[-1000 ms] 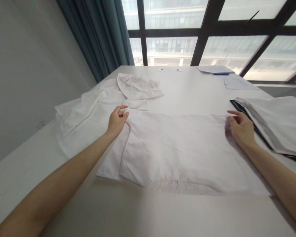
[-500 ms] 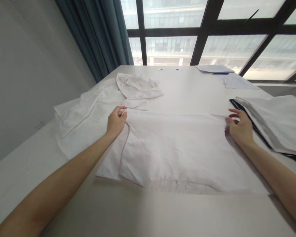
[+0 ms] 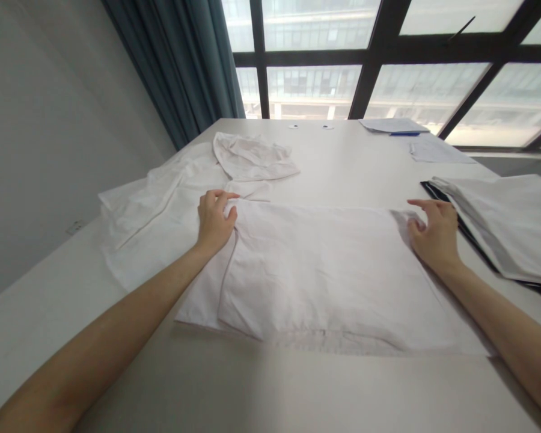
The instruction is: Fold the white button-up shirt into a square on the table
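Observation:
A folded white garment [image 3: 320, 270] lies flat in front of me, its far edge fairly straight and a gathered seam running along the near edge. At its far left corner is my left hand [image 3: 215, 219], with thumb and fingers apart just over the cloth. My right hand [image 3: 434, 231] hovers by the far right corner, thumb and index finger spread and nothing held between them. Part of each corner is hidden behind the hands. Whether the fingertips touch the cloth is hard to tell.
Crumpled white cloth [image 3: 162, 204] spreads along the left side of the white table [image 3: 342, 388], with another white piece [image 3: 255, 157] behind it. Folded white cloths [image 3: 514, 222] on something black lie at the right. Papers [image 3: 394, 125] and a blue pen [image 3: 404, 134] sit far back.
Both hands have loosened from the far corners of the garment, fingers parting. The left hand shifted slightly right, the right hand slightly left. The garment has stayed in place.

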A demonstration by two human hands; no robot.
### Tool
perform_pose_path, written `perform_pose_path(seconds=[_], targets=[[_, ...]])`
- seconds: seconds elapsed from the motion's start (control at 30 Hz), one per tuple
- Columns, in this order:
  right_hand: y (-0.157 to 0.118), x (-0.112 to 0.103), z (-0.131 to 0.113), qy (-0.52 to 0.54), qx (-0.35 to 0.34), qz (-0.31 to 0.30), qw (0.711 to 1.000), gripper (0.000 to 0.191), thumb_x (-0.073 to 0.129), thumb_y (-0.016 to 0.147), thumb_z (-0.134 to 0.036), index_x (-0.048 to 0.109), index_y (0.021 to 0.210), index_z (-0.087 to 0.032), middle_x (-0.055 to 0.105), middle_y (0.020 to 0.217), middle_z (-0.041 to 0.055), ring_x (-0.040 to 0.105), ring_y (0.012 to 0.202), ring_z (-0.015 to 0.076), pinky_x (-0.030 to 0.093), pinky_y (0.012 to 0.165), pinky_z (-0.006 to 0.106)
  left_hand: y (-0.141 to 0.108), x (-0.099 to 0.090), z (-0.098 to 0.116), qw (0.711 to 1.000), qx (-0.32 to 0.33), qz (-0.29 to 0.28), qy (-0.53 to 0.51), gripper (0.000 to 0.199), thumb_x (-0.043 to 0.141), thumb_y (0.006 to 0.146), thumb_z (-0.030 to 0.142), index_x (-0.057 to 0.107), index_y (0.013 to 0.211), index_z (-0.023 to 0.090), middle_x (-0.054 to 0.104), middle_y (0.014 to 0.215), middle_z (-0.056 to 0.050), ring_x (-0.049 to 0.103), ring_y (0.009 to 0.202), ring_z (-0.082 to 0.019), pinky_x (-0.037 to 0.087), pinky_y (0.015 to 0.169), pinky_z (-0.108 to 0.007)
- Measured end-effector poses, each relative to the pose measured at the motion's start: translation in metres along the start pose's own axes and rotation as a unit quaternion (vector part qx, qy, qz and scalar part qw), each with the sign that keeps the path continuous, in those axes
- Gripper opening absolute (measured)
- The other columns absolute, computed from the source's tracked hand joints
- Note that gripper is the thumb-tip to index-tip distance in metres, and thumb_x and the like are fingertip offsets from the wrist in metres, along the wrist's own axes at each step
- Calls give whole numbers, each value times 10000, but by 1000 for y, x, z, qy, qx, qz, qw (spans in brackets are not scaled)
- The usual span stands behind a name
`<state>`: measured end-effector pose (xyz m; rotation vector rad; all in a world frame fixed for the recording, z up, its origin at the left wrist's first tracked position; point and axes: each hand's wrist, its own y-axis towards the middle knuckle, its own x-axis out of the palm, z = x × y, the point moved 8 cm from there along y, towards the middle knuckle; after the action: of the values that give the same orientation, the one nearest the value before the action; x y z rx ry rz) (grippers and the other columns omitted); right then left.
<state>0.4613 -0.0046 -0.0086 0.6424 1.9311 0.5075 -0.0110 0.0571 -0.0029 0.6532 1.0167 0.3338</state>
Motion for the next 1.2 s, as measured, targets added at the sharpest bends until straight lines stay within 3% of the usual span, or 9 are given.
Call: perform_pose_path(seconds=[0.1, 0.2, 0.3, 0.4, 1.2], targets=[[-4, 7, -18, 9, -83, -50, 995, 346, 533, 800, -244, 654, 1123, -222, 607, 1201, 126, 520, 1190, 307, 356, 1048, 517, -3, 4, 21, 995, 83, -43, -19, 298, 516, 847, 175, 695, 1081, 216, 638, 1186, -90, 533, 1202, -279, 325, 1092, -471], [-9, 19, -29, 27, -147, -114, 982, 314, 505, 835, -247, 667, 1104, -241, 665, 1193, 94, 590, 1142, 276, 416, 1020, 488, -8, 15, 34, 982, 139, -121, -52, 330, 478, 857, 144, 705, 1082, 227, 689, 1207, -66, 552, 1251, -252, 298, 1128, -484], [-10, 31, -25, 38, -143, -160, 976, 336, 473, 840, -215, 680, 1102, -253, 695, 1197, 72, 638, 1103, 257, 471, 984, 468, -11, 28, 34, 970, 144, -187, -54, 395, 455, 842, 119, 708, 1122, 235, 686, 1257, -50, 560, 1272, -238, 336, 1121, -484], [-8, 37, -17, 45, -115, -173, 977, 388, 459, 805, -164, 690, 1102, -261, 709, 1194, 57, 653, 1109, 258, 481, 995, 480, -11, 36, 27, 965, 130, -219, -54, 491, 436, 783, 75, 696, 1170, 229, 669, 1292, -43, 560, 1282, -224, 389, 1097, -467], [-8, 37, -15, 40, -133, -166, 976, 388, 449, 835, -152, 709, 1118, -200, 707, 1210, 102, 655, 1121, 269, 477, 1015, 467, -11, 39, 21, 965, 125, -224, -59, 535, 414, 754, 41, 692, 1180, 208, 672, 1287, -43, 580, 1259, -215, 406, 1093, -455]])
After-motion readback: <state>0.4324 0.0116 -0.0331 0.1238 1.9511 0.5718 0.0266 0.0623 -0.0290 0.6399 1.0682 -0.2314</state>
